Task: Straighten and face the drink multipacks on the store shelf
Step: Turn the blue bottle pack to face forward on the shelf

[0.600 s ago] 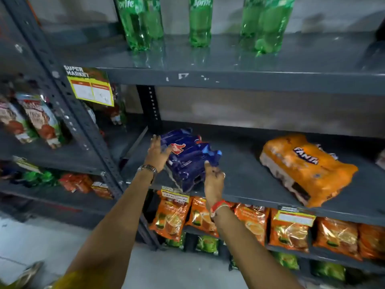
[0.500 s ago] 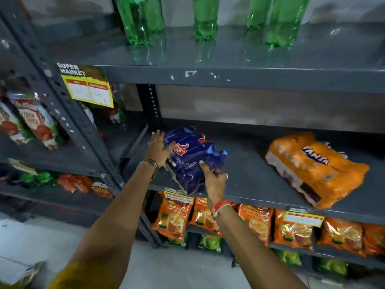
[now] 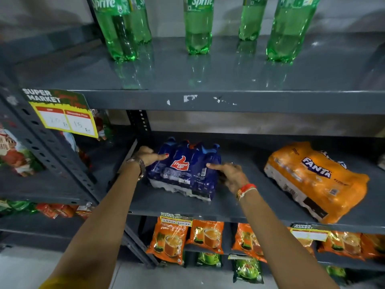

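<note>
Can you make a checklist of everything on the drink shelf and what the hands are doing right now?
Surface: grey metal shelf, middle tier, paint chipped on the tier above.
Job's things: blue Thums Up multipack lying with its logo up, roughly square to the shelf edge; orange Fanta multipack lying skewed, one corner poking over the edge.
Clutter: green Sprite bottles standing above; orange tea packets below.
Hands: left hand and right hand grip opposite sides of the Thums Up multipack.
Cables: nothing seen.
Surroundings: yellow price tag on the upright; snack bags on the neighbouring rack.
</note>
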### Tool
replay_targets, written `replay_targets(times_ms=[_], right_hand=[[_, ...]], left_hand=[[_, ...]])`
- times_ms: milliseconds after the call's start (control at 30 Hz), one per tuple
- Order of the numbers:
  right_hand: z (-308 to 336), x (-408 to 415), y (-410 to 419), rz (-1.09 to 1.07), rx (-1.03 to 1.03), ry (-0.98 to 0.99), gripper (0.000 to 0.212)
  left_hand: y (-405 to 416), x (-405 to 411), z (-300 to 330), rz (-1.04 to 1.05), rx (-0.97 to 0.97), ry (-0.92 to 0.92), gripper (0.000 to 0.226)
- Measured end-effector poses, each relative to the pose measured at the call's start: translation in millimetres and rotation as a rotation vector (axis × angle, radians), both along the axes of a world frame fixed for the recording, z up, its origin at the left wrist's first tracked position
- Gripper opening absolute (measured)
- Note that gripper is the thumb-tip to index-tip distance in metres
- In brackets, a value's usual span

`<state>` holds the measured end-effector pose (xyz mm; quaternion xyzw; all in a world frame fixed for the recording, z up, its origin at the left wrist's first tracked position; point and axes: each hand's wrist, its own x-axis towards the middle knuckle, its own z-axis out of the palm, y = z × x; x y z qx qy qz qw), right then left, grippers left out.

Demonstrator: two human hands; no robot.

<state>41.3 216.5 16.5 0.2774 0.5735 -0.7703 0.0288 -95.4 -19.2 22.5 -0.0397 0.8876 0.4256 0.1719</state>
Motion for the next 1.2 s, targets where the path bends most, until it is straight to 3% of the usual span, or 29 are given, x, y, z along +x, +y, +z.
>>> replay_targets(times_ms=[133,267,433,600,733,900,1033,1100,1200], right_hand=[[-6,1,-3,0.038,0.12,0.22,0.053],[-18,2,-11,0.02,0.206,0.36,0.075],[-48,14,-9,0.109,0.418,0.308,0.08],[-44,8,-6,-0.009,0.232,0.335,0.049],[-29,-13,8,-0.148,0.284,0.326,0.039],[-12,-53,4,0.136,0.419,0.249,0.033],[-19,-49,8,0.115,0.317,0.278,0.022],[-24,-31,4,0.032,0.305,0.349,0.022],[-36,2,-19,-0.07,0.372,0.456,0.015]], left_hand=[[-8,23,-7,0.084,0.253,0.215,0.015],[-9,48,-26,0.129,0.369,0.393,0.037],[-5,75,-60,0.288,0.369,0.415,0.048],[7,97,-65,0.422,0.319,0.519,0.047],[44,149,-69,0.632,0.496,0.545,0.074],[80,178,-72,0.329,0.65,0.333,0.087],[80,160,-59,0.196,0.657,0.163,0.1],[69,145,-50,0.127,0.661,0.135,0.092],[51,112,-31,0.023,0.604,0.126,0.061]])
